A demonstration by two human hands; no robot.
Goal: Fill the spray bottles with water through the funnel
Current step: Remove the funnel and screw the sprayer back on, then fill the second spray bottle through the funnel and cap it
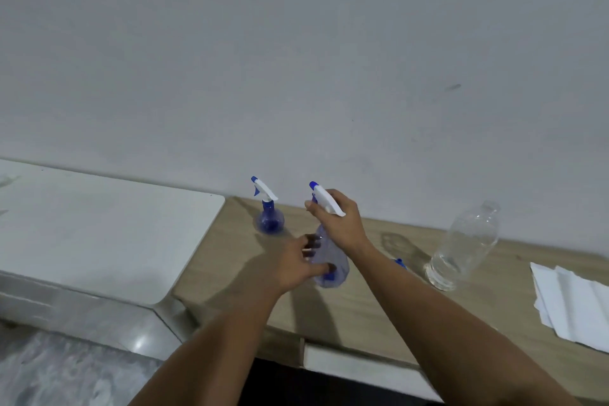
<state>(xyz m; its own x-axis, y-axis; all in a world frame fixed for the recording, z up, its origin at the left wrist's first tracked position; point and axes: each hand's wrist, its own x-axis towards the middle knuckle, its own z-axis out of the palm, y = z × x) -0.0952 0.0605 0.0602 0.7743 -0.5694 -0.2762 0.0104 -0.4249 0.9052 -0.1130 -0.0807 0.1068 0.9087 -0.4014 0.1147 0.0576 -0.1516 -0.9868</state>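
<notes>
Hands are both on the nearer spray bottle (329,260), which is tilted between them above the wooden tabletop (379,300). The left hand (296,269) curls its fingers round the bottle's translucent blue belly to steady it, while the right hand (339,219) wraps over the white trigger head (326,199) from above. That split grip looks like the way one twists a sprayer top off or back on; whether it is loosening or tightening I cannot tell.

Beyond the left hand, close to the wall, a second spray bottle (268,214) stands upright with its head on, untouched. Out past the right forearm stands a clear plastic water bottle (461,247) with its cap off, part full, presumably the supply for pouring. A small blue piece (400,263) peeks out just behind the right forearm; it may be the funnel, but too little shows to say. Further right lie folded white paper towels (573,303), likely kept by for spills.
</notes>
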